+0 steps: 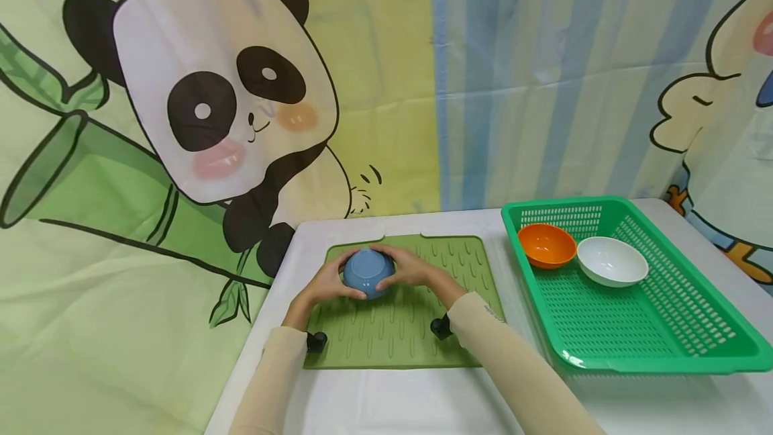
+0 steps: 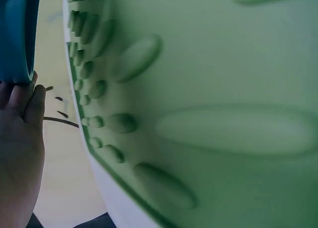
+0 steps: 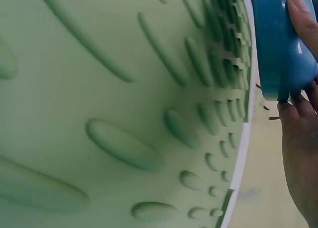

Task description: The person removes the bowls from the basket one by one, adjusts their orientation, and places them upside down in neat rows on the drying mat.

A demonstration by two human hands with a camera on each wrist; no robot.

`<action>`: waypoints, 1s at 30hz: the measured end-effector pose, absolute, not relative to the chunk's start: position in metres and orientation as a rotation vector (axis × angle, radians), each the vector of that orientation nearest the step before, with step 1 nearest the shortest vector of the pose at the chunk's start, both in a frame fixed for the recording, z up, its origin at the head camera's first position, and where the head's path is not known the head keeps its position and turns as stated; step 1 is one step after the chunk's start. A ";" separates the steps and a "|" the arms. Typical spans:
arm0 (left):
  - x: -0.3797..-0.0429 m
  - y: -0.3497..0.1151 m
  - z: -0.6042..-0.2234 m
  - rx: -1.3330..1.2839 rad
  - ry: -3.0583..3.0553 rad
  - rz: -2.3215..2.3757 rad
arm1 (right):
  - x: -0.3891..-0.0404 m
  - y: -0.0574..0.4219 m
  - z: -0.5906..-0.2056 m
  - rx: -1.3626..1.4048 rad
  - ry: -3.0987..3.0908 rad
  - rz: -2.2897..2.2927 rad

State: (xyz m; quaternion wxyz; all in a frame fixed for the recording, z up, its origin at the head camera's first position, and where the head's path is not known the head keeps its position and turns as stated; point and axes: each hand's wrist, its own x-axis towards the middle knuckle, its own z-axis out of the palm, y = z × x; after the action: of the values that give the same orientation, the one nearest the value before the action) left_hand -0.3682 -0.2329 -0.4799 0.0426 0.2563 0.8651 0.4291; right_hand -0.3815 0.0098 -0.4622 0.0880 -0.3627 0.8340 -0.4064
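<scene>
A blue bowl (image 1: 368, 272) is held upside down between both hands over the back part of a ridged green mat (image 1: 386, 337). My left hand (image 1: 329, 280) grips its left side, and my right hand (image 1: 412, 267) grips the right side with the thumb across the outer wall. In the left wrist view, the bowl's rim (image 2: 31, 49) stands apart from the mat, with the left fingers beneath it. The right wrist view shows the right thumb (image 3: 304, 19) on the glossy blue wall and the other fingers around the bowl's edge.
To the right stands a green plastic basket (image 1: 646, 364) holding an orange bowl (image 1: 547, 246) and a white bowl (image 1: 612, 261). A white table (image 1: 386, 401) lies under the mat and basket. Behind it hangs a cartoon panda curtain (image 1: 386, 86).
</scene>
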 end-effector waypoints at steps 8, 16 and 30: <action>-0.372 -0.232 -0.496 0.774 2.666 1.212 | -0.382 0.010 -0.478 -1.025 2.486 -1.185; -0.372 -0.231 -0.500 0.736 2.680 1.164 | -0.380 0.009 -0.488 -0.982 2.478 -1.211; -0.374 -0.231 -0.501 0.657 2.616 1.145 | -0.383 0.005 -0.496 -0.990 2.458 -1.225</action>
State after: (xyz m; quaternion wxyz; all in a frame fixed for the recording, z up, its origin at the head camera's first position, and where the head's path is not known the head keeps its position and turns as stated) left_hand -0.3738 -0.2309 -0.5014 0.1056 0.2228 0.8878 0.3887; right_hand -0.3828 0.0055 -0.4962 0.1107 -0.3370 0.8368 -0.4171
